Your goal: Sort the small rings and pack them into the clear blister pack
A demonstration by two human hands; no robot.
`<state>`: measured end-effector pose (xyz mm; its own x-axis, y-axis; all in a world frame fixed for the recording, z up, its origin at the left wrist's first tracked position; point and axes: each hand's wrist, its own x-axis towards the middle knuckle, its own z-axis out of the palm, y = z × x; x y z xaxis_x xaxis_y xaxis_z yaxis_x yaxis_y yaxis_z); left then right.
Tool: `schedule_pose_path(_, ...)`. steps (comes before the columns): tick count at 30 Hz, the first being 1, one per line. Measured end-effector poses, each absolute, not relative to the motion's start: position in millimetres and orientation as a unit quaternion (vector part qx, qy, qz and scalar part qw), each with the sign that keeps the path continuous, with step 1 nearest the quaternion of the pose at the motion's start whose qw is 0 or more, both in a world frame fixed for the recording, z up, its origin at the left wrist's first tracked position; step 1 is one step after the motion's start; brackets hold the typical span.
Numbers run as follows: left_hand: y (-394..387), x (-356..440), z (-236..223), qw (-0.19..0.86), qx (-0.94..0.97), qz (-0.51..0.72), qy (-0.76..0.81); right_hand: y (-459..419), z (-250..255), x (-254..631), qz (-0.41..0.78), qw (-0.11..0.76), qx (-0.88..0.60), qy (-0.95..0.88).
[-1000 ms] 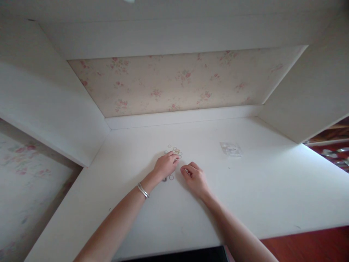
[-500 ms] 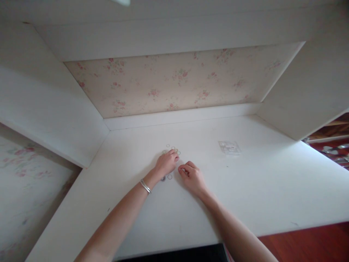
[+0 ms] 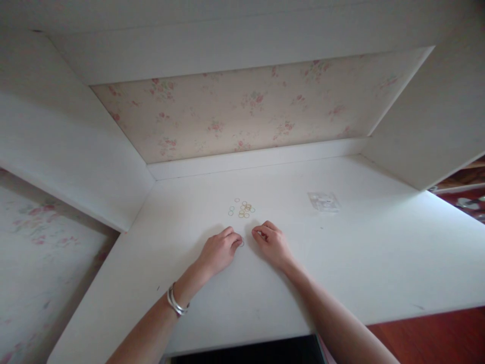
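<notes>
Broadly, the white desk (image 3: 379, 242) is the biggest thing before me, with a black object (image 3: 250, 353) by its near edge. My two hands come in over that edge and rest around the middle, well short of the back edge. The right hand (image 3: 273, 245) has its fingers curled in, tips together (whether anything is between them, I cannot tell). The left hand (image 3: 220, 249) bends its thumb and fingers down to a lone ring, but I can't see if they grip it. A clear packet (image 3: 324, 201) lies toward the back right corner, and a silver bracelet (image 3: 175, 305) circles my left wrist. Smallest are the thin rings (image 3: 247, 207), loosely bunched between my hands and the back edge, and the lone ring (image 3: 243, 243) at my left fingertips. With a band this slight, I'd judge a light pinch best, nails under the rim, rather than pressing flat and making it skid.
</notes>
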<state>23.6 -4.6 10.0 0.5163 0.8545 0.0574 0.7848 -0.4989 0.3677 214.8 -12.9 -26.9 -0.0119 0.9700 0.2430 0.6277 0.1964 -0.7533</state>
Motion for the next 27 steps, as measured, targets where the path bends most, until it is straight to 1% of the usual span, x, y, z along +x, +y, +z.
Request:
schedule_pose_path(9, -9.7, 23.8, 9.2, 0.176, 0.853, 0.115, 0.478, -14.5, -25.1, 214.6, 0.228, 0.376, -0.587, -0.68)
schedule_pose_path(11, -7.0, 18.8, 10.3, 0.193, 0.843, 0.145, 0.481, -14.8, -25.3, 214.6, 0.23, 0.371, -0.589, -0.681)
schedule_pose_path(16, 8.8, -7.9, 9.3, 0.205, 0.765, 0.287, 0.539, -14.4, -25.8, 214.1, 0.232, 0.36, -0.587, -0.687)
schedule_pose_path(22, 15.4, -28.2, -9.9, 0.302, 0.663, 0.324, 0.603, -17.8, -24.4, 211.9, 0.215, 0.34, -0.578, -0.71)
schedule_pose_path(27, 14.6, -27.6, -14.5, 0.357, 0.629, 0.327, 0.608, -13.2, -26.0, 211.4, 0.209, 0.332, -0.594, -0.702)
